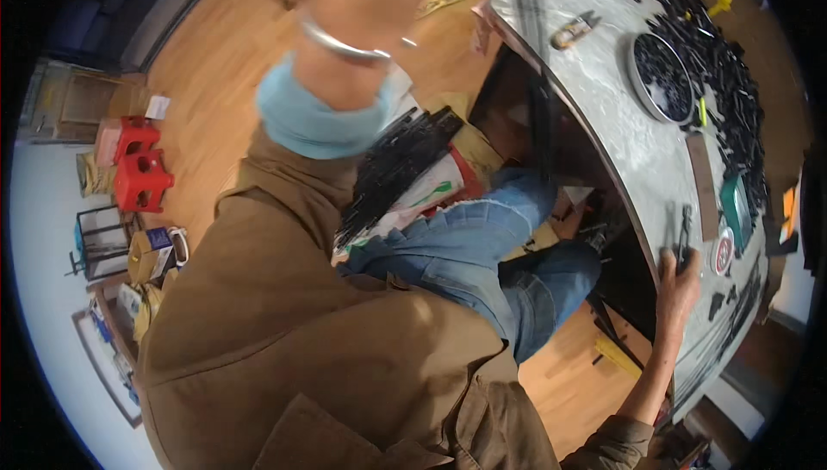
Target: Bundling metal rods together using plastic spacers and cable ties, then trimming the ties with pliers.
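My left hand (383, 0) is raised at the top edge, smeared by motion, with a silver bangle and a light blue cuff at the wrist. Its fingers run out of the picture, so what they do is hidden. Just right of it, blurred thin black strips (534, 48) hang down past the table edge; whether that hand holds them cannot be seen. At the table's near right part, my right hand (679, 285) is closed around a slim dark hand tool (685, 230), which points away from me over the tabletop.
On the pale covered table (594, 65) lie a heap of short black pieces (732, 99), a round metal bowl (662, 79) of them, a small bottle (575, 31) and a brown bar (702, 186). Long black strips (401, 168) lie beside my legs. Red stools (142, 179) stand left.
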### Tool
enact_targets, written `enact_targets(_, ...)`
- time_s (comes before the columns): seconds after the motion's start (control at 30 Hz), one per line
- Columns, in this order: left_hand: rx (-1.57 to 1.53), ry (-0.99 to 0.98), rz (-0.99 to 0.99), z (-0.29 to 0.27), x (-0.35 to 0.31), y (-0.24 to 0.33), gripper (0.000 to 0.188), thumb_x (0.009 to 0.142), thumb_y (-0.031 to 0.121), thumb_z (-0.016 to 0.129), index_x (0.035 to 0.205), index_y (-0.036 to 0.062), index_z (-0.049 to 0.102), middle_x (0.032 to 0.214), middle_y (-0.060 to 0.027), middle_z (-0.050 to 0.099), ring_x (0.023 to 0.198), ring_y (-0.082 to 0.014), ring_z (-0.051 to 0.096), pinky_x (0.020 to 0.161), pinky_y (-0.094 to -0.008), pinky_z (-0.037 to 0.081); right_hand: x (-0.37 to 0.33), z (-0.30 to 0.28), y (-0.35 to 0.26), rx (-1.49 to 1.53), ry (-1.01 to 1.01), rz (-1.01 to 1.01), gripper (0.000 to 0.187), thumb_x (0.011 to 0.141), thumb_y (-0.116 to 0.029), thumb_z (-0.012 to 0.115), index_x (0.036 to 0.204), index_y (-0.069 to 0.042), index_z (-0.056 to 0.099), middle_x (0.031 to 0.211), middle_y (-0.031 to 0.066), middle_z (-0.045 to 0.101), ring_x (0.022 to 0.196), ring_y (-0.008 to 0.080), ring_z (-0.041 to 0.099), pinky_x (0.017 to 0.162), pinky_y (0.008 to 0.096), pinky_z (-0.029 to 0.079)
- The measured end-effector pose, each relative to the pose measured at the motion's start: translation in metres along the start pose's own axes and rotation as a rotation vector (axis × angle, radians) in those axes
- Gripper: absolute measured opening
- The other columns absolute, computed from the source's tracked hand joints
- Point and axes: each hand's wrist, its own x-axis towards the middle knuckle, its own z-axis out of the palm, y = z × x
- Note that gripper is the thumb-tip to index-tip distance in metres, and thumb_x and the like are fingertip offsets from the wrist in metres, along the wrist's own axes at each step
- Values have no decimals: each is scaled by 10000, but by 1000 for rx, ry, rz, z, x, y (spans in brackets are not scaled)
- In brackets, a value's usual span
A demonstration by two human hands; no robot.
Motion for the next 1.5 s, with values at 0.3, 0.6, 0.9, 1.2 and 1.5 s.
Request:
enact_targets(0.3, 1074, -142, -141, -133, -101, -199, 264, 966, 225, 453, 989, 20, 616, 876, -175, 649, 737, -349, 617, 647, -419, 477, 19, 29, 18, -176, 239, 0, 468, 912, -410, 571, 1151, -7, 557, 1038, 201, 623, 931, 388, 595, 784, 434, 464)
enact_targets(0.6, 1467, -549, -252, -190, -214, -412, 310, 934, 235, 463, 1085, 38, 648, 1004, -233, 632, 894, -380, 625, 807, -479, 489, 23, 34, 83, -279, 670, -290, 361, 756, -93, 694, 1099, -39, 597, 1025, 145, 624, 971, 326, 576, 872, 421, 439)
enact_targets(0.9, 1322, -398, -187, -183, -204, -424, 600, 900, 253, 582, 1335, -94, 358, 1289, -347, 428, 1190, -503, 412, 1004, -490, 364, 16, -32, 260, -358, 659, 537, 365, 828, -345, 635, 1096, -99, 621, 1115, 105, 599, 1070, 312, 530, 917, 456, 389)
enact_targets(1.2, 1480, -460, -289, -187, -228, -383, 513, 890, 245, 585, 1265, -71, 433, 1224, -300, 480, 1070, -487, 494, 874, -532, 421, 65, -58, 348, 10, 92, 889, 1092, 641, -633, 715, 1423, 9, 306, 1395, 215, 444, 1324, 362, 382, 1082, 505, 265)
enact_targets(1.5, 1513, -904, -154, -178, -244, -426, 387, 846, 204, 568, 1191, 28, 567, 1207, -213, 563, 1102, -427, 520, 912, -492, 412, 53, -78, 387, -109, 279, 913, 408, 690, -336, 744, 896, 11, 691, 866, 175, 691, 832, 267, 667, 750, 365, 491)
